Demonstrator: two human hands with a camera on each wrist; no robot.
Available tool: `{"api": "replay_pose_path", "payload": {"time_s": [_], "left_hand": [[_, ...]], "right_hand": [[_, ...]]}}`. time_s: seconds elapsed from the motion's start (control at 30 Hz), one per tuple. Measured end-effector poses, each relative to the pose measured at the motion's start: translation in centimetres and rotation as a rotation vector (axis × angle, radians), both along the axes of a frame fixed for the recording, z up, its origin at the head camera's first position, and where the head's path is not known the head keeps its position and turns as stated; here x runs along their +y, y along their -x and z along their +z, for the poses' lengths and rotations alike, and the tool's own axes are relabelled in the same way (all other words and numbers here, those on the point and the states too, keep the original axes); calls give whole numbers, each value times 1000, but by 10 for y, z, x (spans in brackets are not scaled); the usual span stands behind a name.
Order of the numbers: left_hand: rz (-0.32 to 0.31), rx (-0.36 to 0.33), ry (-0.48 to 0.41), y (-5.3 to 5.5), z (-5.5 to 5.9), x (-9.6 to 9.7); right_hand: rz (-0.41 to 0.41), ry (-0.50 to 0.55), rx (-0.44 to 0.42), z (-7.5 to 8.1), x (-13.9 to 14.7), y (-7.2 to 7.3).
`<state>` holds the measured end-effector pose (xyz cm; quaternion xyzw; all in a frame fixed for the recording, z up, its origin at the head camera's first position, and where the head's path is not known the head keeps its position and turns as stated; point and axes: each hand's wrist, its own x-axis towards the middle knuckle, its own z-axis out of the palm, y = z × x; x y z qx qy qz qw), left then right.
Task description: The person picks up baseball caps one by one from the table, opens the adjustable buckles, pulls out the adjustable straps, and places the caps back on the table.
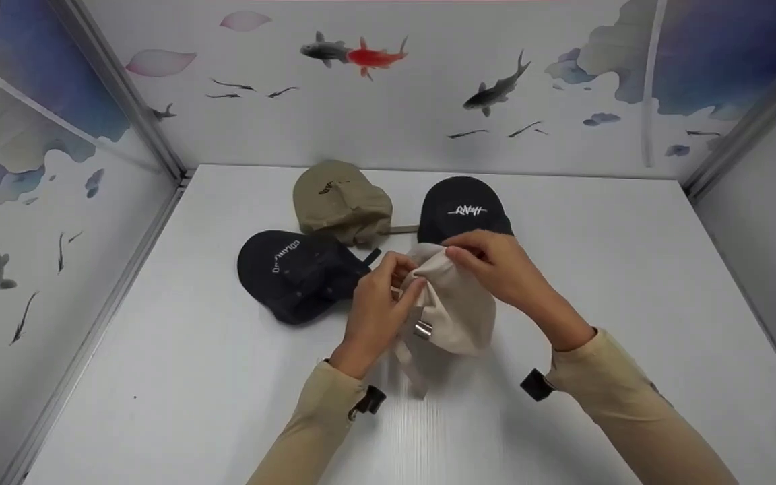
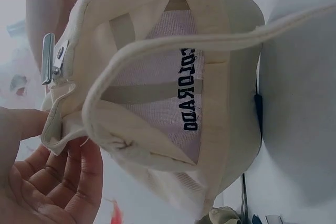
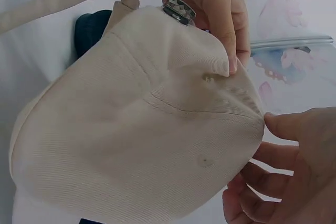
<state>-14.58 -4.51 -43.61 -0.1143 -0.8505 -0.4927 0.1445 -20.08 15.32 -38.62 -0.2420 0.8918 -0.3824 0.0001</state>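
A cream baseball cap (image 1: 459,313) is held up off the table between both hands. My left hand (image 1: 379,313) pinches its back edge, close to the metal buckle (image 1: 423,329). My right hand (image 1: 499,266) pinches the cap's crown from the far right side, thumb against the fabric in the right wrist view. A loose strap (image 1: 409,370) hangs from the cap. The left wrist view looks into the cap's inside, where dark mirrored lettering (image 2: 189,90) shows through the lining.
A navy cap (image 1: 287,276) lies left of the hands on the white table (image 1: 179,377). Behind stands an olive cap (image 1: 337,199). A black cap (image 1: 465,202) with white lettering sits just beyond my right hand. Printed panels (image 1: 422,121) wall in the table.
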Motion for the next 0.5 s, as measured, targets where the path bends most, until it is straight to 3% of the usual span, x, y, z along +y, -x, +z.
{"api": "replay_pose_path", "payload": {"time_s": [0.13, 0.37, 0.5], "left_hand": [[-14, 7, -5, -1, -1, -1], [-69, 19, 17, -3, -1, -3], [-129, 15, 19, -5, -1, -6]], "right_hand": [[49, 24, -116, 0, 2, 6], [71, 238, -420, 0, 14, 8], [68, 267, -454, 4, 19, 5]]}}
